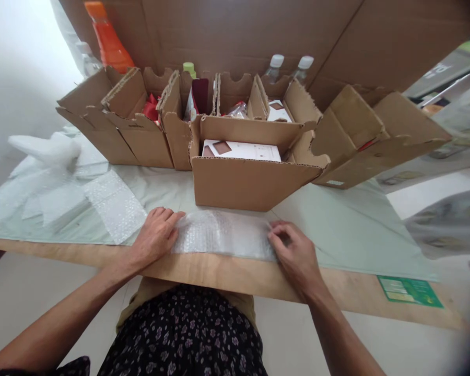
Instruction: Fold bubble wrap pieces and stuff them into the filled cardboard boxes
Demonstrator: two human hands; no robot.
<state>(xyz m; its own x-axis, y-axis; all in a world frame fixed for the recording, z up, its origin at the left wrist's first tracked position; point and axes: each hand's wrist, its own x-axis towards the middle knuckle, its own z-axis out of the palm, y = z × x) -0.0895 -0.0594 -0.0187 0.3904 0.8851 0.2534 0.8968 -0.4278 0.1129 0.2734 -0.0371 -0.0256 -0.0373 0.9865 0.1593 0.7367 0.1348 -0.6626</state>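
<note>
A strip of clear bubble wrap [223,232] lies flat along the front edge of the table, just before a cardboard box. My left hand [159,232] is closed on its left end, thumb and fingers at the upper corner. At the other end, my right hand [292,245] pinches the edge between thumb and fingertips. Left of my left hand rests another sheet of bubble wrap [115,206], which neither hand touches.
An open cardboard box [250,185] holding white printed boxes [250,151] stands close behind the strip. More cardboard bins line the back, with bottles behind them, one an orange bottle [112,44]. Bubble-wrap pieces [47,172] pile up at left. A green card [409,291] lies front right.
</note>
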